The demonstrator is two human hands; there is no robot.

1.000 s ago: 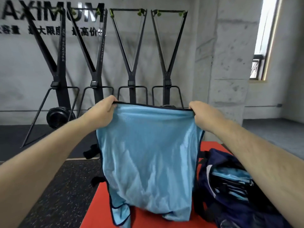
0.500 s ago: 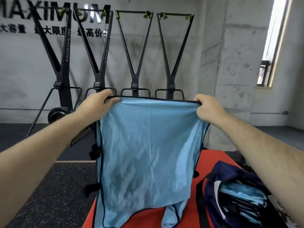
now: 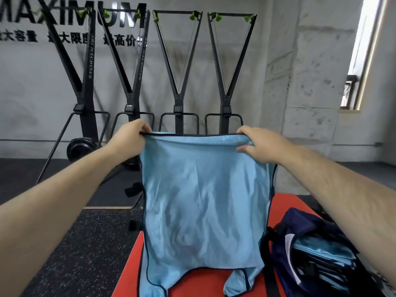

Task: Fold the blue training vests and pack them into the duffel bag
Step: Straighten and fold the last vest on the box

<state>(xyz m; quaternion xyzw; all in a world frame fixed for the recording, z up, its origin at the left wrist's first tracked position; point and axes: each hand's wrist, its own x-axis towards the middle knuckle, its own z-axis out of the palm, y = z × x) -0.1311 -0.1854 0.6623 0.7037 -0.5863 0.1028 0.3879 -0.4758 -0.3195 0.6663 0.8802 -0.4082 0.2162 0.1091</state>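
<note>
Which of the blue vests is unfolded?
The vest held up by the left hand and right hand; the other vests lie folded in the duffel bag.

Hanging from my fingers [image 3: 246,131], the vest [image 3: 203,200] reads as thin cloth with a faint sheen. Below them to the right, the duffel bag [image 3: 300,219] looks like matt fabric.

Your vest [image 3: 203,200] was light blue, edged in dark navy piping. Your duffel bag [image 3: 300,219] was navy with a white curved stripe, and the folded vests [image 3: 321,247] inside were pale blue. The mat [image 3: 287,202] was red-orange, the floor [image 3: 85,243] black with pale speckles.
</note>
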